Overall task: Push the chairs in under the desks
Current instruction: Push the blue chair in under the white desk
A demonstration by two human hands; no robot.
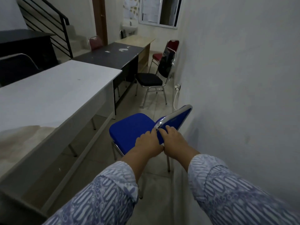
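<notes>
A blue chair with chrome legs stands in the aisle beside the white desk, its seat clear of the desk's edge. My left hand and my right hand both grip the near end of its blue backrest, fingers curled over the chrome rim. Farther along, a black chair stands out from the dark desk. A red chair stands out from the beige desk at the far end.
The white wall runs close along the right, leaving a narrow tiled aisle. A black bag hangs on the black chair's back. A white cable and plug lie at the wall's foot. Across the desks stand another red chair and stairs with a black railing.
</notes>
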